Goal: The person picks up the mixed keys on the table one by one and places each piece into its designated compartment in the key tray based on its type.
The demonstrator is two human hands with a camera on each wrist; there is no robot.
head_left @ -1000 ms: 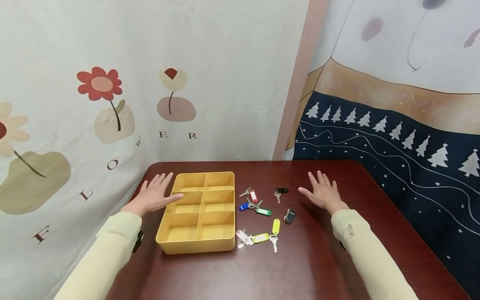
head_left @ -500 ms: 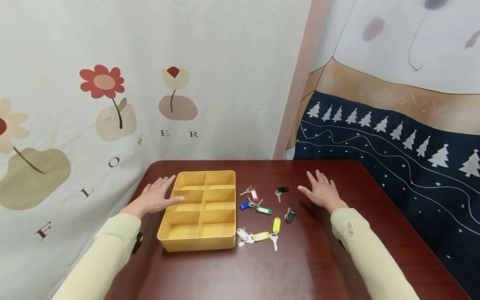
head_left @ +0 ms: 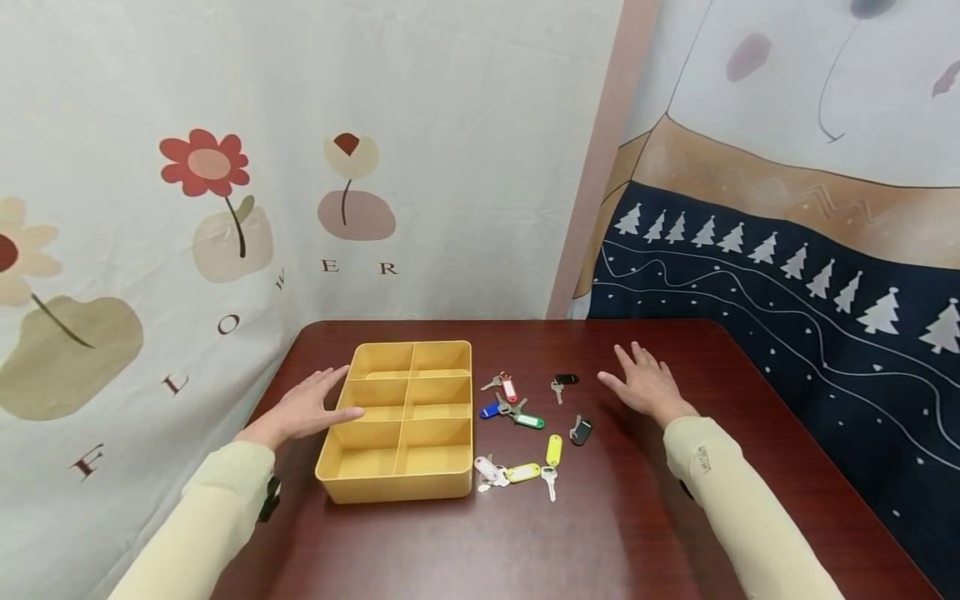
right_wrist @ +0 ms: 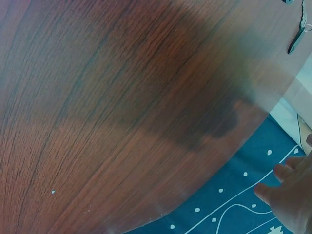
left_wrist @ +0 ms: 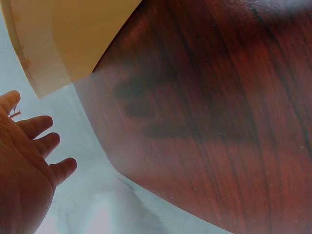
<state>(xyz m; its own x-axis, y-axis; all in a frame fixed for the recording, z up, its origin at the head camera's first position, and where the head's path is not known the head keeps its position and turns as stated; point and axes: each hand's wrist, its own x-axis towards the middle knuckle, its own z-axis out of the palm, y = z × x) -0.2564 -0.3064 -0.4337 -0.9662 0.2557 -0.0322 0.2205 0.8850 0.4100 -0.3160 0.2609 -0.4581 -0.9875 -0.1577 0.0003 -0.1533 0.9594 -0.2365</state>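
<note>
A yellow divided box (head_left: 393, 490) with several bare compartments stands on the table. At its left side hovers my left hand (head_left: 303, 407), fingers extended, the thumb reaching over the left rim; contact cannot be told. To the right of the box lie several keys with tags: red (head_left: 509, 389), blue (head_left: 490, 410), green (head_left: 529, 422), pale pink (head_left: 486, 468), two yellow and two black (head_left: 581, 431). My right hand (head_left: 648, 387), fingers spread and holding nothing, is over the table right of the keys. In the left wrist view the left hand's fingers (left_wrist: 46, 144) lie beside the box.
The dark red wooden table (head_left: 525, 550) has rounded far corners. A pale curtain with printed flowers (head_left: 204, 165) hangs behind and to the left. On the right hangs a navy cloth with white trees (head_left: 765, 300).
My left hand has moved lower and slightly left beside the box, the thumb dropping toward the rim. My right hand stays nearly still. The view has shifted slightly.
</note>
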